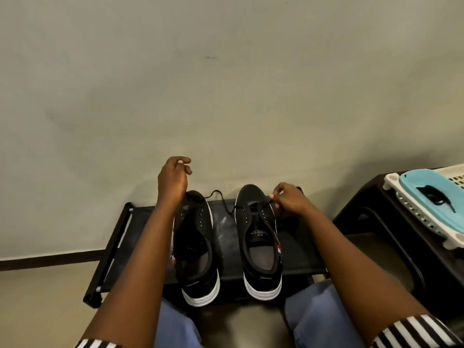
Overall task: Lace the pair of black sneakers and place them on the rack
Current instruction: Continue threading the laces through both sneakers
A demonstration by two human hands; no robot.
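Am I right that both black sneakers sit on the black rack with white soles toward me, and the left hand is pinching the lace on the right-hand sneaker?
Not quite: the head view shows the right hand pinching the lace on the right-hand sneaker; the left hand is raised above the other sneaker. Both do sit on the black rack, white soles toward you.

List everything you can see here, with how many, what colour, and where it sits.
sneakers: two, black with white soles, side by side on the rack
lace: one, black, running between the sneakers' toes
rack: one, black, against the wall
stool: one, dark, at right
basket: one, white, on the stool
tray: one, light blue, in the basket
left hand: raised above the left sneaker
right hand: pinches the lace on the right sneaker
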